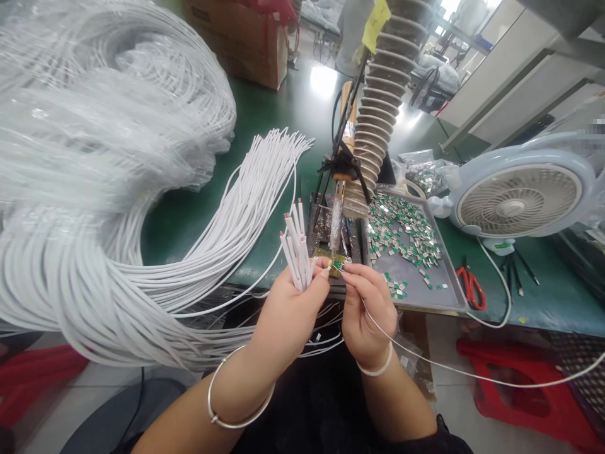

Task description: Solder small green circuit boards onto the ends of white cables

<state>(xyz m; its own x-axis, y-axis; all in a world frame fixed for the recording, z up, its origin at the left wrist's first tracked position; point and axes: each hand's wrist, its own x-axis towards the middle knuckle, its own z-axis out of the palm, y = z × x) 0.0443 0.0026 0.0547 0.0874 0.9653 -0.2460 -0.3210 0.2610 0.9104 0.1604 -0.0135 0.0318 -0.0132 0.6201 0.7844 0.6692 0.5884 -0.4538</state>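
My left hand (289, 312) is closed around a bunch of white cable ends (296, 251) that stick up from the fist. Its thumb and forefinger also pinch a tiny green circuit board (337, 265). My right hand (367, 309) is closed in a pinch on one thin white cable (425, 359), holding its end against that board. Both hands meet just under the tip of a soldering iron (336, 221) clamped upright in a stand at the green bench's front edge.
A huge coil of white cables (94, 189) fills the left. A grey tray (444, 287) of small green boards lies right of the iron. Red scissors (470, 287), a white fan (520, 195), a ribbed hose (378, 120), a cardboard box (246, 38).
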